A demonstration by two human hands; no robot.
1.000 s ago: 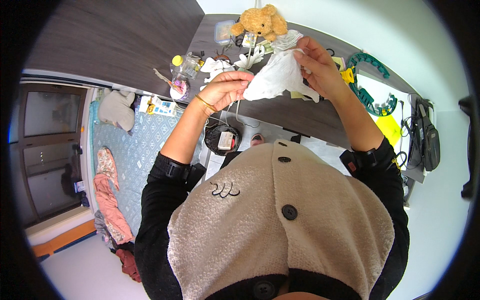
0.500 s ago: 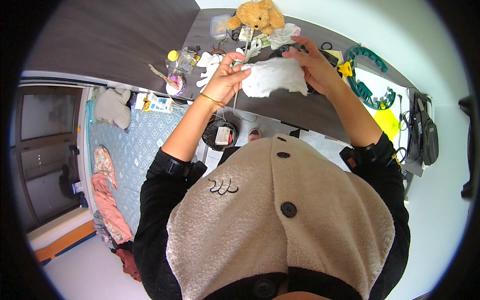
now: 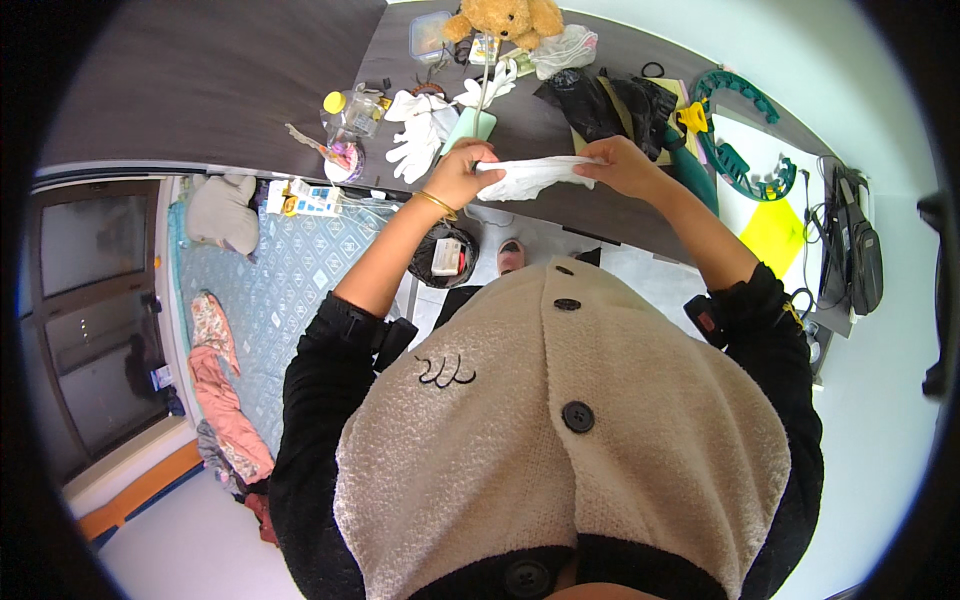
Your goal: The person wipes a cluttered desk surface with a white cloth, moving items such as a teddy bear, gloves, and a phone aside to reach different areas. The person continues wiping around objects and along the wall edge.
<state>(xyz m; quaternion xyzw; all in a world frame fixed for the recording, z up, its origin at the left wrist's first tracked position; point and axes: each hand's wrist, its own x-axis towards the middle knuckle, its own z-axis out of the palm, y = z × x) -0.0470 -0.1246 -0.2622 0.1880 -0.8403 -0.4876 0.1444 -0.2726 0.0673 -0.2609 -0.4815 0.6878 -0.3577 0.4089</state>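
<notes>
While the left hand [image 3: 460, 180] pinches one end and the right hand [image 3: 624, 168] pinches the other, the white cloth [image 3: 535, 178] stretches between them, upper middle of the frame. Before, it looked wide; now it's thin and lower.

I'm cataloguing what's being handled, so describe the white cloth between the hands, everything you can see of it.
The white cloth is plain, soft-looking and thin, probably knit or woven fabric, with slight creases. It hangs as a narrow, roughly level strip, its lower edge uneven. The left hand pinches one end and the right hand the other. In the picture it overlaps the dark desk near its front edge.
</notes>
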